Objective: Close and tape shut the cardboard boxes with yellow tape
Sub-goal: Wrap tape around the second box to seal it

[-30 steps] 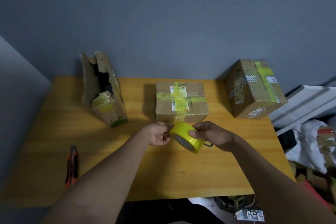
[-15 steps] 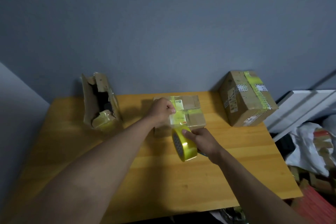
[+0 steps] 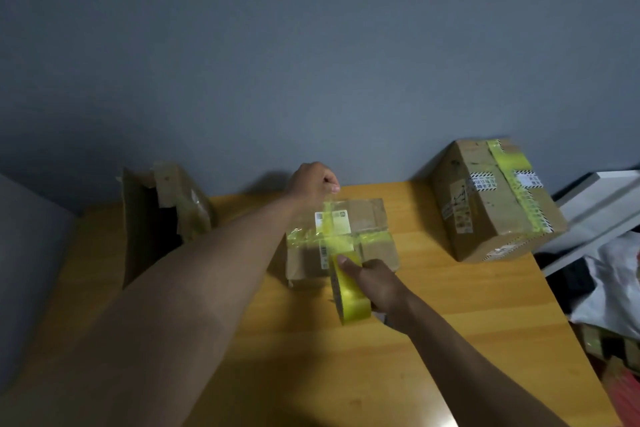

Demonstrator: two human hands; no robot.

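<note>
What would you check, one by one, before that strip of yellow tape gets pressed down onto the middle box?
1. Free end of the strip held: ok. The left hand pinches it beyond the far edge of the middle box.
2. Roll under control: ok. The right hand grips the tape roll at the near edge.
3. Strip runs across the top: ok, it spans from far to near over the label.
4. Strip taut and free of creases: cannot tell, the picture is blurred.
5. Flaps closed underneath: ok, the top looks flat, with one band already across it.
6. Cutter within reach: cannot tell, none shows in view.
</note>
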